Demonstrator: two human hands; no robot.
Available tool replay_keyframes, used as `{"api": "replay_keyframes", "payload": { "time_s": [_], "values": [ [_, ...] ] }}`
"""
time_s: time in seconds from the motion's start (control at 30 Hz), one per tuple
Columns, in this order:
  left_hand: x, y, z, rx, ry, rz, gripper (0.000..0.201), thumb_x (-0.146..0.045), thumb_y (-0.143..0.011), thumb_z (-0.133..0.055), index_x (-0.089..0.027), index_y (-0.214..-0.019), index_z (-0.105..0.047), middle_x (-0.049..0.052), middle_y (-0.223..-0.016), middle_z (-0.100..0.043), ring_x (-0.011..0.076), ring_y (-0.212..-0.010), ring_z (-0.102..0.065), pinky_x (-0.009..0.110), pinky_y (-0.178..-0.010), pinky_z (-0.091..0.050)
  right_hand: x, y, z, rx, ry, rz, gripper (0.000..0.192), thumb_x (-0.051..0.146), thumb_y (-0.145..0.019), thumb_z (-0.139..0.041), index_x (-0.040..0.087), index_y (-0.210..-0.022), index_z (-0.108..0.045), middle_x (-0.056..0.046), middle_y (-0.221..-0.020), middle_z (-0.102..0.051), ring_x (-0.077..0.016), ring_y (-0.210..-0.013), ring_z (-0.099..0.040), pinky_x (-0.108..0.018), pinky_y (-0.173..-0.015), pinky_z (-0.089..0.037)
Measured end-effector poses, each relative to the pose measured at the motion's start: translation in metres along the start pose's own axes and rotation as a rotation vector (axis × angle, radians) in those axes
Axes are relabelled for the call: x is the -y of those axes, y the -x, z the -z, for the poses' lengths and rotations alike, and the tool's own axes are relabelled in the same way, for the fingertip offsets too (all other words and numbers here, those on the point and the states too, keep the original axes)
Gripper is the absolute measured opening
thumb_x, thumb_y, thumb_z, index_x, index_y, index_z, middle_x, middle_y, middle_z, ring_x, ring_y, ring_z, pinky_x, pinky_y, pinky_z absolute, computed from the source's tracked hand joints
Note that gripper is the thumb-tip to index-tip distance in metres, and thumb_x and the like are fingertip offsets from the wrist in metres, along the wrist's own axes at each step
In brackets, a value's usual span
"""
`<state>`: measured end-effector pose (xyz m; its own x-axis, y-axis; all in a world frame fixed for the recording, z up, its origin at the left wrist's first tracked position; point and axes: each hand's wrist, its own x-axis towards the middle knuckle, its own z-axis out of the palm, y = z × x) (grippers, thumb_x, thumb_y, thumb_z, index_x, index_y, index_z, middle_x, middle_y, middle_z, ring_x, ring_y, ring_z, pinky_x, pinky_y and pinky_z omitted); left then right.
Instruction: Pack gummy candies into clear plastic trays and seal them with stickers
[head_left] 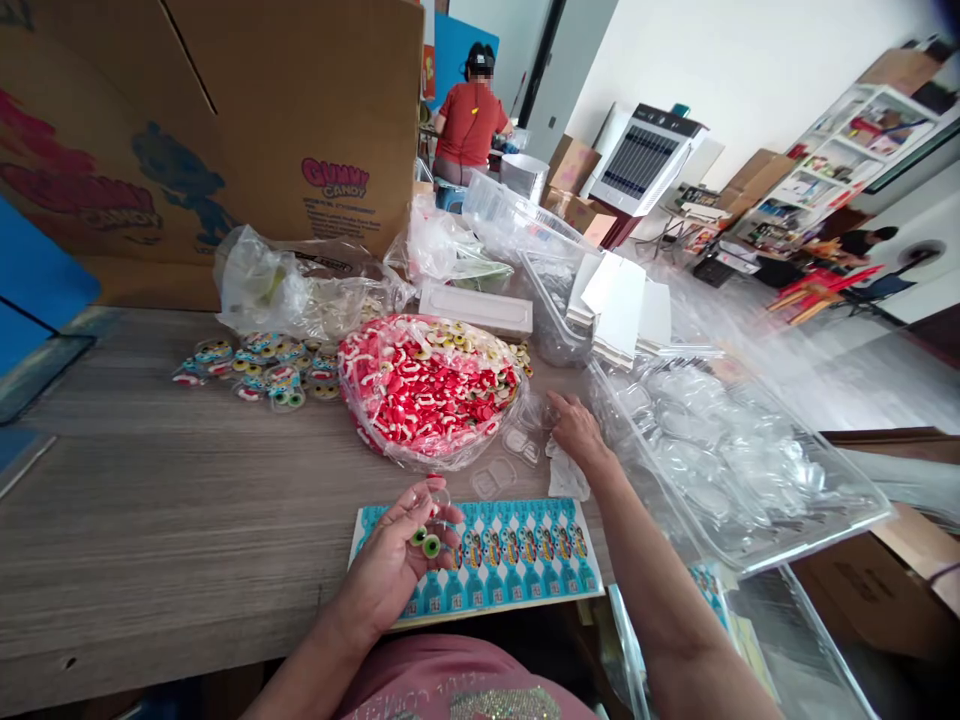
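Note:
My left hand [390,545] is curled around a small clear plastic shell [441,497]. Two green eyeball candies [425,542] and a bit of red and white show in that hand, above a sheet of blue printed stickers [517,560]. My right hand [577,430] reaches forward with its index finger stretched out, beside several empty clear shells [521,445] on the table; its other fingers are partly hidden. To the left of it lies an open plastic bag heaped with red and white gummy candies [427,390], with eyeball candies along its far side.
Filled candy packs [262,370] lie at the left on the wooden table [187,500]. Behind stands a large cardboard box [300,120]. A clear bin of plastic shells [712,440] and another with white cards [619,300] flank the right. A person in red [472,120] sits farther back.

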<state>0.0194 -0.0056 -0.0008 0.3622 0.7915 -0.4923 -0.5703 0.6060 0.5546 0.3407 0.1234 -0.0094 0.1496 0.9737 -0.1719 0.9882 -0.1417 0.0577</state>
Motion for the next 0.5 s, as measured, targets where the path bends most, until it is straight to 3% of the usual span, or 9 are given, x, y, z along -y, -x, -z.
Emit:
{"api": "replay_keyframes", "payload": {
  "time_s": [0.1, 0.23, 0.33, 0.4, 0.5],
  "values": [
    [0.003, 0.001, -0.002, 0.024, 0.009, 0.004, 0.038, -0.025, -0.087, -0.067, -0.016, -0.12, -0.052, 0.011, -0.091, -0.07, 0.0181, -0.067, -0.066, 0.029, -0.055, -0.052, -0.002, -0.004, 0.009, 0.03, 0.01, 0.072, 0.069, 0.0, -0.081, -0.055, 0.03, -0.143, -0.053, -0.012, -0.158, -0.037, -0.0328, -0.125, -0.055, -0.038, -0.091, -0.049],
    [0.006, 0.006, -0.001, 0.025, 0.033, -0.001, 0.036, -0.029, -0.087, -0.068, -0.017, -0.118, -0.054, 0.011, -0.092, -0.07, 0.0185, -0.068, -0.067, 0.028, -0.056, -0.052, -0.005, -0.014, 0.021, 0.09, -0.024, 0.169, 0.043, 0.005, -0.086, -0.059, 0.016, -0.127, -0.064, -0.014, -0.141, -0.055, -0.0238, -0.121, -0.057, -0.034, -0.097, -0.046],
    [0.006, 0.01, 0.0, 0.018, 0.051, -0.013, 0.035, -0.029, -0.087, -0.069, -0.017, -0.117, -0.055, 0.01, -0.091, -0.07, 0.0184, -0.068, -0.067, 0.028, -0.055, -0.052, -0.005, -0.017, 0.025, 0.105, -0.043, 0.196, 0.026, 0.022, -0.091, -0.064, 0.016, -0.117, -0.065, -0.009, -0.124, -0.064, -0.02, -0.111, -0.061, -0.039, -0.096, -0.05],
    [0.006, 0.012, 0.001, 0.021, 0.065, -0.014, 0.033, -0.027, -0.087, -0.068, -0.016, -0.116, -0.055, 0.01, -0.09, -0.07, 0.0183, -0.066, -0.067, 0.028, -0.055, -0.052, -0.005, -0.017, 0.026, 0.096, -0.036, 0.171, 0.025, 0.027, -0.09, -0.067, 0.016, -0.112, -0.066, -0.007, -0.112, -0.068, -0.0199, -0.101, -0.064, -0.04, -0.09, -0.052],
    [0.006, 0.012, 0.001, 0.018, 0.119, -0.009, 0.03, -0.028, -0.094, -0.059, -0.015, -0.119, -0.053, 0.012, -0.09, -0.07, 0.0192, -0.065, -0.068, 0.029, -0.055, -0.052, -0.003, -0.012, 0.032, 0.047, -0.021, 0.116, 0.033, 0.015, -0.082, -0.069, 0.015, -0.115, -0.068, -0.01, -0.1, -0.071, -0.0226, -0.093, -0.066, -0.037, -0.083, -0.052]
  ]
}}
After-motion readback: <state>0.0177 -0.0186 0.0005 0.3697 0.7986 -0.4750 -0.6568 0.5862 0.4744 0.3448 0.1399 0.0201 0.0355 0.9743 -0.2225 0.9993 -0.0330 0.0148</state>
